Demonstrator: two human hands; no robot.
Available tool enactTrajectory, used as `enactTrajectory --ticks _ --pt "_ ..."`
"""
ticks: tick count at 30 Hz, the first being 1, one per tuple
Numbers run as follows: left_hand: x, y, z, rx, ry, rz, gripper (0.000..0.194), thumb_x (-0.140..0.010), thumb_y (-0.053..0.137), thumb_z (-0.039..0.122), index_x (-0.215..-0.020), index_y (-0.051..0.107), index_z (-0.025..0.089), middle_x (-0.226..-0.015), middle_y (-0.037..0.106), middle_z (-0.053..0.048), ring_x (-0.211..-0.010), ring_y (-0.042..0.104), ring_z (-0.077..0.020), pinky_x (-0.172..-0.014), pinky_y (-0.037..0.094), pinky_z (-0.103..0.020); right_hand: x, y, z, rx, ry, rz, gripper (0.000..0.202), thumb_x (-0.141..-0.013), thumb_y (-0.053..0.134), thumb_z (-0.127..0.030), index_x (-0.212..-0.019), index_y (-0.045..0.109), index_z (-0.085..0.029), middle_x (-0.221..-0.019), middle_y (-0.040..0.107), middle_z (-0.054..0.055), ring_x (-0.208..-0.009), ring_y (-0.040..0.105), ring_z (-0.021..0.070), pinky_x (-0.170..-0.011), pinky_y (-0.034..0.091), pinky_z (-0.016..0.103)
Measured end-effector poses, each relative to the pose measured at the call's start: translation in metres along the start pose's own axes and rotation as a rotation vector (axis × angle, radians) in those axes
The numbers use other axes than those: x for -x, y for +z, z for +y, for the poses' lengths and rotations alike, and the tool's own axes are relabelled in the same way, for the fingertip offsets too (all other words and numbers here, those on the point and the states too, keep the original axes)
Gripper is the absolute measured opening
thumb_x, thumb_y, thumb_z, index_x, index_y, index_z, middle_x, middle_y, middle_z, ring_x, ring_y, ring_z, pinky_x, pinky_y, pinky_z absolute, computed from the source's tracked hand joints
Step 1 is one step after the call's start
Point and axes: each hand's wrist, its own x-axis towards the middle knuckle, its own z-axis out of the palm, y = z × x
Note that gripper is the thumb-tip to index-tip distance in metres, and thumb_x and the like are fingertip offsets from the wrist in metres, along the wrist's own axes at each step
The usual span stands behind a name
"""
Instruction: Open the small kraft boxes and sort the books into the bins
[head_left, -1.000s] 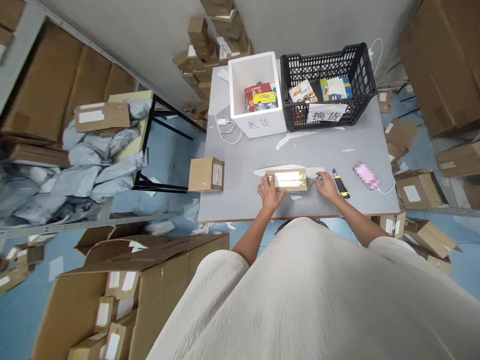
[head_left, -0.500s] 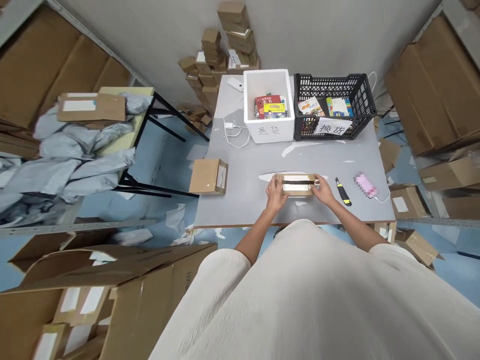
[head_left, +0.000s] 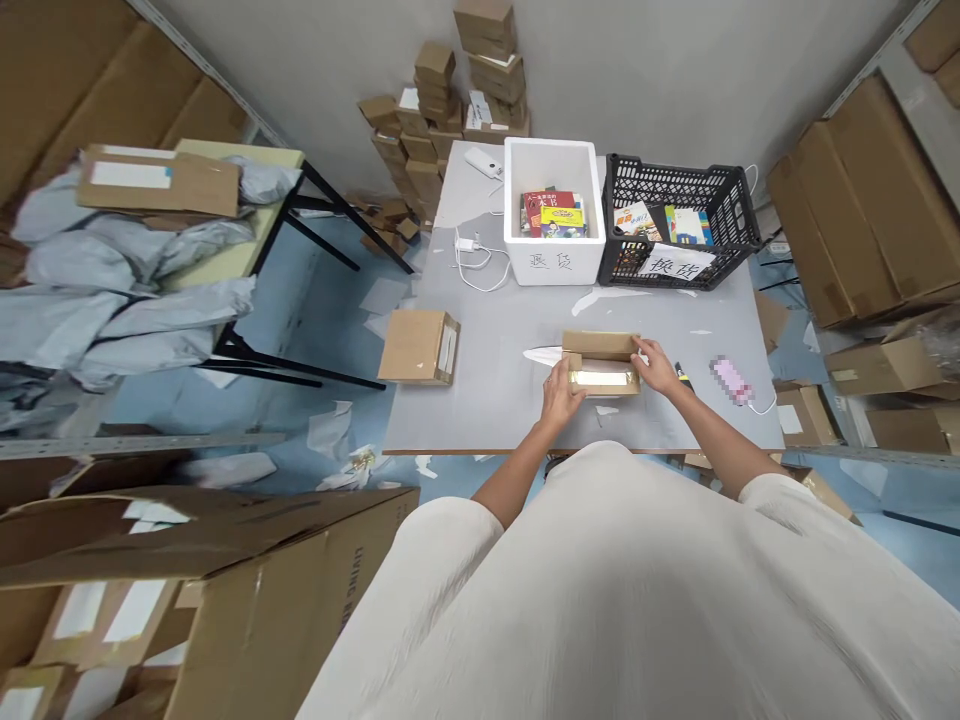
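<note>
A small brown cardboard box [head_left: 601, 362] lies on the grey table [head_left: 510, 400] in front of me, with its far flap [head_left: 600, 344] lifted open. My left hand [head_left: 561, 394] grips the box's left end. The fingers of my right hand [head_left: 657, 365] hold the right edge of the raised flap. A yellow-and-black utility knife [head_left: 682, 377] lies just right of my right hand, partly hidden behind it.
A second closed box [head_left: 418, 346] sits at the table's left edge. At the back stand a white foam bin [head_left: 553, 265] and a black crate [head_left: 720, 190], both holding books. A pink object [head_left: 730, 379] and white cable [head_left: 474, 262] lie on the table. Cardboard boxes crowd the floor and shelves.
Both hands were resting on the ends of the closed box. The box's top split along a slit, and now its far flap is raised by my right hand. The view shifted slightly.
</note>
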Motion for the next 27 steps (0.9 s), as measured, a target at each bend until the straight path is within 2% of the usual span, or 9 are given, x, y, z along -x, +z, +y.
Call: enactTrajectory --ticks 3,5,11,14,17,21,23,27 --pt "0.000 0.001 -0.001 -0.017 0.020 -0.009 0.091 -0.102 0.073 0.046 -0.177 0.026 0.025 -0.175 0.045 -0.021 -0.165 0.040 -0.0380 -0.129 0.040 -0.059 -0.014 0.000 0.006 0.095 0.060 -0.064 0.062 -0.111 0.042 -0.052 -0.158 0.066 -0.020 -0.159 0.055 0.018 -0.149 0.052 0.0357 -0.128 0.044 0.052" --pt "0.001 0.000 0.000 -0.034 0.023 -0.016 0.087 -0.103 0.071 0.047 -0.176 0.029 0.025 -0.173 0.047 -0.021 -0.166 0.039 -0.0385 -0.129 0.038 -0.060 -0.020 0.002 0.010 0.128 0.094 -0.106 0.059 -0.112 0.041 -0.050 -0.153 0.071 -0.020 -0.156 0.057 0.018 -0.148 0.053 0.0360 -0.128 0.044 0.052" --pt "0.004 -0.013 0.014 -0.164 0.033 -0.005 0.080 -0.100 0.071 0.035 -0.172 0.039 0.025 -0.163 0.059 -0.019 -0.167 0.035 -0.0394 -0.132 0.025 -0.063 -0.021 0.008 0.019 0.145 0.039 -0.123 0.054 -0.111 0.043 -0.045 -0.151 0.072 -0.023 -0.147 0.066 0.016 -0.141 0.058 0.0335 -0.125 0.046 0.049" --pt "0.007 -0.025 0.022 -0.187 0.066 0.030 0.074 -0.102 0.066 0.035 -0.171 0.041 0.024 -0.148 0.069 -0.018 -0.159 0.045 -0.0384 -0.131 0.025 -0.060 -0.021 0.005 0.021 0.126 0.005 -0.124 0.052 -0.111 0.043 -0.043 -0.147 0.074 -0.022 -0.145 0.069 0.016 -0.135 0.062 0.0324 -0.123 0.048 0.049" --pt "0.011 -0.037 0.027 -0.163 0.076 0.057 0.060 -0.108 0.056 0.036 -0.166 0.050 0.023 -0.123 0.078 -0.012 -0.138 0.063 -0.0332 -0.131 0.026 -0.057 -0.022 0.003 0.021 0.119 -0.036 -0.137 0.050 -0.111 0.043 -0.042 -0.144 0.075 -0.023 -0.144 0.071 0.015 -0.130 0.065 0.0313 -0.118 0.051 0.049" --pt "0.016 -0.045 0.025 -0.148 0.092 -0.037 0.040 -0.108 0.055 0.032 -0.145 0.069 0.027 -0.101 0.078 -0.005 -0.118 0.071 -0.0284 -0.130 0.028 -0.056 -0.021 0.002 0.020 0.166 -0.078 -0.164 0.052 -0.109 0.046 -0.042 -0.150 0.071 -0.021 -0.151 0.067 0.016 -0.136 0.063 0.0333 -0.120 0.051 0.050" --pt "0.018 -0.046 0.022 -0.165 0.129 -0.130 0.042 -0.102 0.063 0.029 -0.144 0.069 0.029 -0.109 0.078 -0.006 -0.121 0.071 -0.0291 -0.130 0.031 -0.056 -0.020 0.003 0.019 0.195 -0.080 -0.179 0.055 -0.108 0.048 -0.042 -0.155 0.067 -0.021 -0.157 0.063 0.017 -0.141 0.060 0.0347 -0.121 0.050 0.050" --pt "0.021 -0.040 0.015 -0.265 0.257 -0.257 0.062 -0.090 0.071 0.019 -0.150 0.066 0.030 -0.147 0.069 -0.012 -0.146 0.058 -0.0336 -0.129 0.033 -0.055 -0.018 0.006 0.020 0.227 -0.085 -0.194 0.058 -0.107 0.051 -0.043 -0.160 0.062 -0.023 -0.163 0.059 0.016 -0.144 0.058 0.0368 -0.122 0.051 0.052"
